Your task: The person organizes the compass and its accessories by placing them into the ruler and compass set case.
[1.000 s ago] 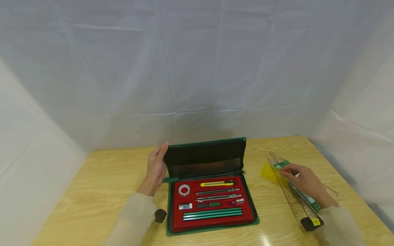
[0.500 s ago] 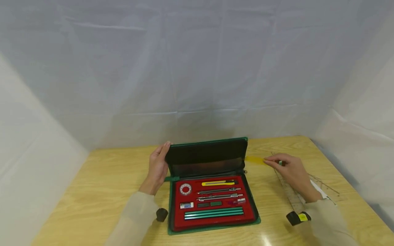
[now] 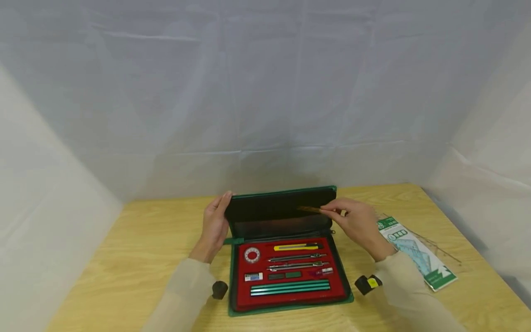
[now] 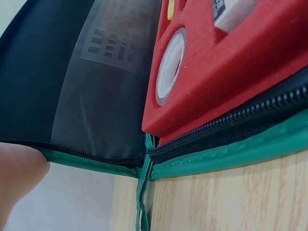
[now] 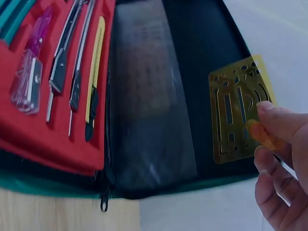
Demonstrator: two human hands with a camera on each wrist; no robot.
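Observation:
A green zip-up drawing-set case stands unfolded, its dark lid (image 3: 265, 207) tilted up behind a red tray (image 3: 290, 303). My left hand (image 3: 213, 226) grips the lid's upper left corner, thumb in front. My right hand (image 3: 358, 223) pinches a see-through yellow stencil (image 5: 224, 153) with cut-out shapes between thumb and fingers. It overlaps the lid's dark inside, next to a clear pocket (image 5: 149, 144) along the lid's lower part. In the tray lie a yellow cutter knife (image 3: 294, 247), a compass (image 3: 296, 265), an eraser (image 3: 253, 276), a round white-ringed piece (image 3: 251, 255) and green pencils (image 3: 290, 287).
To the right on the wooden table (image 3: 120, 263) lies a green and white ruler-set packet (image 3: 415, 251), with clear rulers (image 3: 439, 249) around it. White sheeting (image 3: 265, 92) hangs behind and at both sides. A zip pull (image 5: 104, 199) dangles at the case's right hinge end.
My right hand has lifted the yellow stencil away from the rulers and packet and carried it left to the lid. The packet now lies uncovered. My left hand keeps its grip on the lid.

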